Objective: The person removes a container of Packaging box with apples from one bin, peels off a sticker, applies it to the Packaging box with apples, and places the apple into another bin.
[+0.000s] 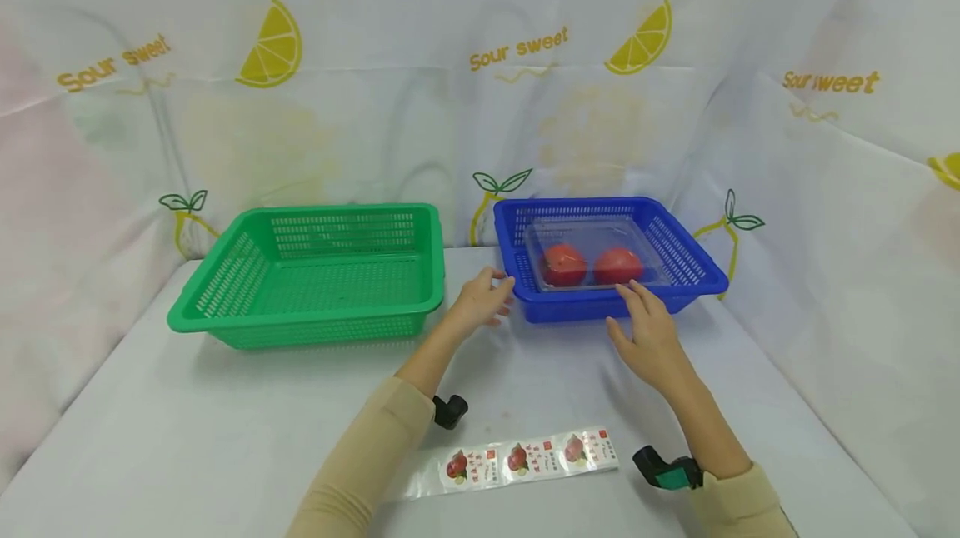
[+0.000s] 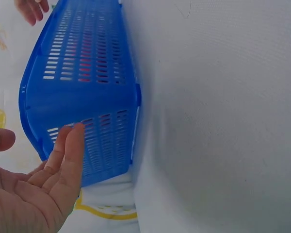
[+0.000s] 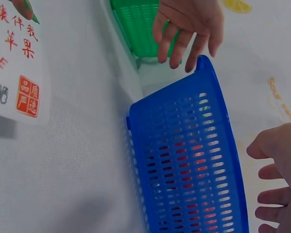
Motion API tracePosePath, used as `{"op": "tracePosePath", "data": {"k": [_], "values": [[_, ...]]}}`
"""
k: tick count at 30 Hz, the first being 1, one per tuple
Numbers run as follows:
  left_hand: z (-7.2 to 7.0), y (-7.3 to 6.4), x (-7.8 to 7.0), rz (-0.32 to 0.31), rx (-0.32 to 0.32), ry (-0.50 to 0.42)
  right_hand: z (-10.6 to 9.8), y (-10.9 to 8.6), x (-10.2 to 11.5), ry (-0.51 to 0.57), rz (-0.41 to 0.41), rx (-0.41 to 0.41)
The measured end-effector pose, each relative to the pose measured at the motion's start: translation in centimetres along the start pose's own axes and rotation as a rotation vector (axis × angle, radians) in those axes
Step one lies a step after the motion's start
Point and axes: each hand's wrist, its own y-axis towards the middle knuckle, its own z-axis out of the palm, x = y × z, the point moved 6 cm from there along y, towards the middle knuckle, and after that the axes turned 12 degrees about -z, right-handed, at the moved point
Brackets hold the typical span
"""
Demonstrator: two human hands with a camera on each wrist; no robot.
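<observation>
In the head view a blue basket [image 1: 577, 308] stands at the back right. Inside it lies a clear plastic box [image 1: 581, 231] with two red round fruits [image 1: 564, 265]. My left hand [image 1: 482, 301] is at the basket's left front corner, fingers spread and loosely bent; the left wrist view shows this hand [image 2: 43, 189] beside the basket wall, holding nothing. My right hand [image 1: 649, 338] reaches over the front rim with extended fingers, near the right-hand fruit. In the right wrist view the right hand [image 3: 281, 179] appears apart from the rim. Whether either touches the basket, I cannot tell.
A green basket [image 1: 315, 321] with nothing visible in it stands at the back left. A strip of fruit stickers [image 1: 517, 463] lies on the white table [image 1: 247, 446] near the front, partly under the left forearm. Printed white cloth [image 1: 375, 130] hangs behind the baskets.
</observation>
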Motion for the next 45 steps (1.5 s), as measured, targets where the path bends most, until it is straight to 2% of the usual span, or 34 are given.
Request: {"op": "tracePosePath", "data": {"k": [9, 13, 24, 33, 41, 45], "values": [[0.6, 1.4, 0.8, -0.082, 0.075, -0.198, 0.3, 0.3, -0.1, -0.002, 0.009, 0.026], [1.1, 2.1, 0.9, -0.095, 0.093, -0.256, 0.5, 0.4, -0.3, -0.008, 0.012, 0.029], [1.6, 3.6, 1.0, -0.086, 0.027, -0.240, 1.0, 0.7, -0.2, 0.000, -0.004, -0.004], [2.5, 3.9, 1.4, -0.063, 0.082, -0.327, 1.6, 0.9, -0.3, -0.006, 0.008, -0.017], [2.5, 3.8, 1.6, -0.063, 0.095, -0.346, 0.8, 1.4, -0.6, -0.026, 0.006, -0.100], [2.5, 4.1, 1.6, -0.057, 0.108, -0.353, 0.6, 2.2, -1.3, -0.010, 0.058, -0.057]]}}
